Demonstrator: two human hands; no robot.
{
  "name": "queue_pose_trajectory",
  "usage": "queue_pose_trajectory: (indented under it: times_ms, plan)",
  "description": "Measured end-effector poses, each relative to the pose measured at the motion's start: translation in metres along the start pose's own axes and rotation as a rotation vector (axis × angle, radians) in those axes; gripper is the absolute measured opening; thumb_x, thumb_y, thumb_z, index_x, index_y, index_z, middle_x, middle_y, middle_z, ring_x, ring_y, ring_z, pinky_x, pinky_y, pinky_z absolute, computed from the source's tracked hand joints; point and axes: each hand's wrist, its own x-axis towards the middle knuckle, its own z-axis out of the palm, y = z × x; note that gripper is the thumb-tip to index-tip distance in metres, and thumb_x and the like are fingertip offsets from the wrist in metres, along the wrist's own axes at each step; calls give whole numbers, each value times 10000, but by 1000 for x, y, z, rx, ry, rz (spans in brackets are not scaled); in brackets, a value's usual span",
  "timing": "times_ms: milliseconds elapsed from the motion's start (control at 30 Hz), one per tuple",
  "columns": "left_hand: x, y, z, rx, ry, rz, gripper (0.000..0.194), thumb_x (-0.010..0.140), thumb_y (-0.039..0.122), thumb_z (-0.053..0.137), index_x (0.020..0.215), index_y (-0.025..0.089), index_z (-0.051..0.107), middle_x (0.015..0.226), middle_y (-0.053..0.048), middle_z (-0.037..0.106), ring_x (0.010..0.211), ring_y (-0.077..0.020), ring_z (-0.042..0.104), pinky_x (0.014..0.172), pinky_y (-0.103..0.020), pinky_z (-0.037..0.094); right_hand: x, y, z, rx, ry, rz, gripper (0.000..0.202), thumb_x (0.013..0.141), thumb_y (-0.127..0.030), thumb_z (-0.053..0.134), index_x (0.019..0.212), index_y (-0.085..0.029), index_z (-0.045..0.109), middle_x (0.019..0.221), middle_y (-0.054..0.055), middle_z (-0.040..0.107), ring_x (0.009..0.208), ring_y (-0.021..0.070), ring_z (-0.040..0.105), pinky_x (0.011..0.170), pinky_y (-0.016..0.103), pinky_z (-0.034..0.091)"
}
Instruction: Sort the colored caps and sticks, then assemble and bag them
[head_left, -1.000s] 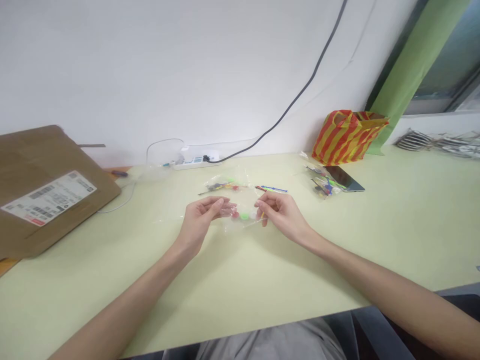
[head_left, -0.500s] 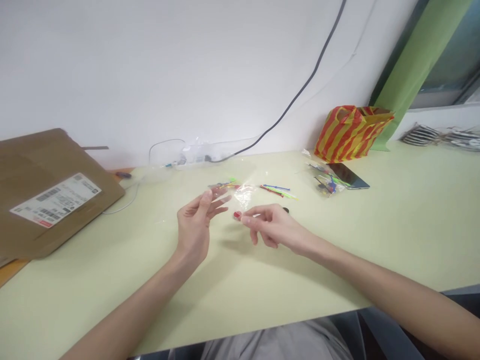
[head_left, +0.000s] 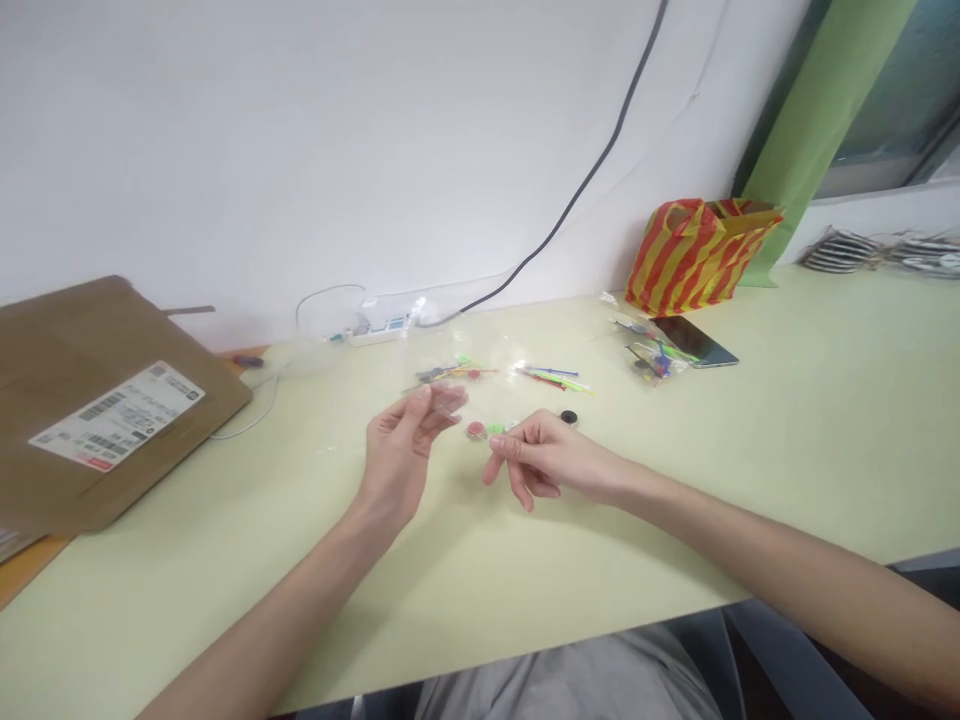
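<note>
My left hand (head_left: 405, 440) pinches a clear plastic bag (head_left: 450, 397) between thumb and fingers; its thin film is hard to trace against the table. My right hand (head_left: 544, 460) is a little to the right, thumb and index finger together and the other fingers loosely curled. What that pinch holds, if anything, is too small to make out. Near its fingertips are a small round red piece (head_left: 475, 430) and a green piece (head_left: 495, 428). A round black piece (head_left: 568, 417) lies just behind my right hand.
Thin coloured plastic sticks (head_left: 555, 379) lie farther back. At right are a small bag of coloured parts (head_left: 656, 360), a phone (head_left: 697, 342) and a striped bag (head_left: 701, 255). A brown parcel (head_left: 90, 390) stands left. Along the wall sit a power strip (head_left: 382, 330) and black cable (head_left: 600, 165).
My left hand has closed on the clear bag. My right fingers have drawn back slightly from the red piece, which now shows uncovered with the green piece beside it. The view has shifted slightly.
</note>
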Motion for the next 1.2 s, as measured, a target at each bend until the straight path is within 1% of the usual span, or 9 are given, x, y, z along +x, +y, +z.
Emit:
queue_pose_trajectory:
  times_ms: [133,233,300,400,533,700,867,1067,1200]
  plan:
    - [44,16,-50,-12,289,232,182,850,343,728,887,167,701,933,-53,749,895,-165,717,831,-292,573,-5,-2,1,-45,-37,-26,538,953,-618,550,801,-129,715,490,9,624,364,68,335,407,234,236]
    - [78,25,-102,251,429,363,207,813,317,734,951,172,681,788,-4,667,695,-111,624,728,-253,540,-4,-2,-2,-90,66,-56,550,955,-629,537,804,-135,725,447,-11,564,376,65,306,423,238,213]
    - [92,26,-131,358,410,334,266,755,272,758,988,158,698,727,7,633,612,-100,546,637,-228,480,-2,-2,-5,-111,170,-71,563,950,-642,534,788,-137,726,431,-18,531,382,68,309,434,244,208]
    - [100,19,-155,562,290,251,379,717,309,768,1054,140,726,648,5,614,581,-125,503,577,-240,410,0,-3,-10,-113,292,-80,557,941,-635,548,753,-138,716,422,-23,502,396,77,323,450,249,228]
    - [103,9,-168,880,206,198,493,703,364,746,1141,141,725,627,22,598,578,-149,457,589,-262,379,0,-3,-12,-129,330,-77,540,948,-612,539,728,-144,695,416,-34,477,399,77,295,457,250,218]
    - [110,3,-183,1243,123,170,537,754,384,647,1222,127,702,719,5,606,717,-200,535,774,-311,454,1,2,-11,-197,328,-88,535,978,-575,511,732,-137,694,426,-33,480,415,79,320,476,252,242]
    - [111,-1,-194,1502,139,148,717,842,467,572,1465,119,510,1098,-131,645,1087,-322,581,971,-402,449,2,8,-10,-271,318,-111,532,1002,-551,487,745,-138,702,443,-25,505,428,84,334,492,255,277]
    - [108,-4,-192,1641,98,52,676,916,515,514,1499,179,449,1067,-129,683,1002,-335,655,848,-409,495,-4,10,-6,-538,258,-135,487,1032,-481,443,772,-153,693,489,-33,480,472,103,400,526,255,316]
    - [106,-8,-188,1687,93,59,564,961,493,456,1443,204,506,1165,-143,681,1073,-351,650,848,-419,495,14,6,-24,-872,221,-254,437,1035,-383,455,709,-167,650,574,-19,535,520,105,421,573,259,331]
